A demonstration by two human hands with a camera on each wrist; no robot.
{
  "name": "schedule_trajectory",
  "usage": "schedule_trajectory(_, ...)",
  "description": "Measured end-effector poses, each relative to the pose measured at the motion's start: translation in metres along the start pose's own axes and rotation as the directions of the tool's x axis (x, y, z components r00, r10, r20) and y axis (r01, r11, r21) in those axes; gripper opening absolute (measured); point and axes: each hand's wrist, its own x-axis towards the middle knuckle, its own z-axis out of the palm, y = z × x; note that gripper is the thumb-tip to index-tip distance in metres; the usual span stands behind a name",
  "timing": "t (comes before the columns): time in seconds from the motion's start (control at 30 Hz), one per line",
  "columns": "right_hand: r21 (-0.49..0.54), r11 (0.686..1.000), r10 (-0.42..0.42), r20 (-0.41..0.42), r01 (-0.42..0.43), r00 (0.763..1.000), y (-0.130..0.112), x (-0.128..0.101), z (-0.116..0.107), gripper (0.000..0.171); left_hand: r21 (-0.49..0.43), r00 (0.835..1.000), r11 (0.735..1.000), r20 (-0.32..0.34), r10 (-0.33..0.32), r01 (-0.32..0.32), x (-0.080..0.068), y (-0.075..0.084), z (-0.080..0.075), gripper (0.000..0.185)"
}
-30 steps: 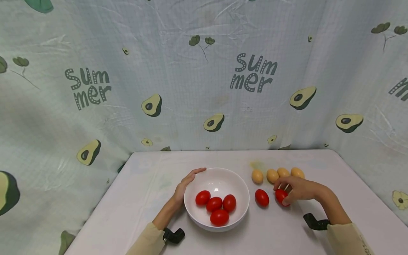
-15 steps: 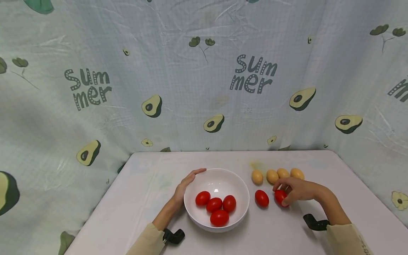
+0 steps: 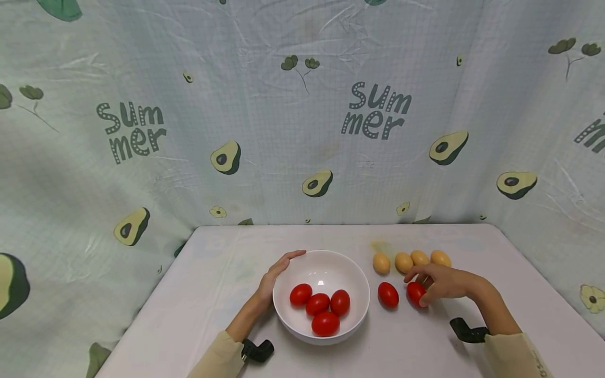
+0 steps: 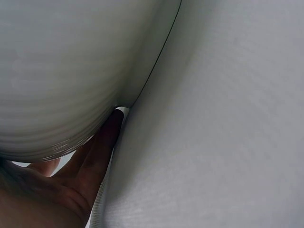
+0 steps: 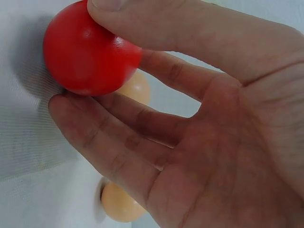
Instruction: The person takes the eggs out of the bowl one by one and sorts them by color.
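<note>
Red eggs (image 3: 388,295), lt-orange eggs (image 3: 381,263), wht bowl (image 3: 337,270), avocado-print cloth (image 3: 269,115)

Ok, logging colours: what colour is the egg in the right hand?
The egg is red, clearest in the right wrist view.

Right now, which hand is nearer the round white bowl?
Left. The left hand touches the bowl on its left; the right hand is well right of it, holding a glossy red egg.

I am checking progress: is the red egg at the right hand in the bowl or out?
Out: in the head view, the right hand holds the red egg to the right of the white bowl.
</note>
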Motion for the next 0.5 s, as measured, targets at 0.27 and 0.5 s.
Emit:
schedule_trajectory(0.27, -0.012, 1.000, -0.018, -0.011, 0.017, 1.000, 0.0040, 0.0000, -0.0003, 0.049, 0.009, 1.000, 1.000, 0.001, 0.004, -0.005, -0.0008, 0.0006, 0.0004, 0.054)
schedule_trajectory(0.5, -0.037, 0.998, -0.053, -0.022, 0.052, 0.998, 0.0040, 0.0010, -0.0004, 0.047, 0.002, 1.000, 1.000, 0.008, 0.011, -0.011, 0.0001, 0.0004, 0.0010, 0.055)
